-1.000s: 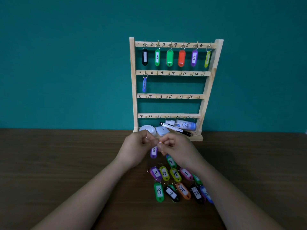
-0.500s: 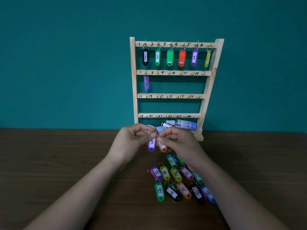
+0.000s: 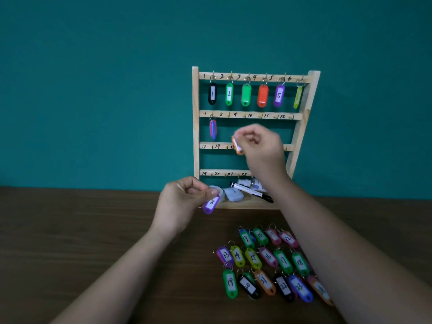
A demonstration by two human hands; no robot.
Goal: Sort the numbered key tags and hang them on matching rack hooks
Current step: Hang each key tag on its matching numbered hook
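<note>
Pinches a purple tag marked 8 with the left hand, thumb and curled fingers gripping its ring end, tag dangling to that hand's right. Pinches an orange tag with the right hand, held higher than the left, fingers curled round the tag's top; number too blurred to tell.

Behind the right hand, the wooden rack. Above the knuckles, on the top rail, six tags hanging in a row, with black 1 and green 2 at the far left and purple 5 further right. Up and left of the orange tag, on the second rail, one blue-and-pink tag alone. Covers part of the third and fourth rails with the right hand and wrist.

Just beyond the left hand's fingertips, on the rack's base: a white round case, a white rounded piece, a marker pen, and a small bottle partly hidden by the right wrist.

Beside the right forearm, on the brown table: loose numbered tags in three rows, the outermost tucked under the forearm.
</note>
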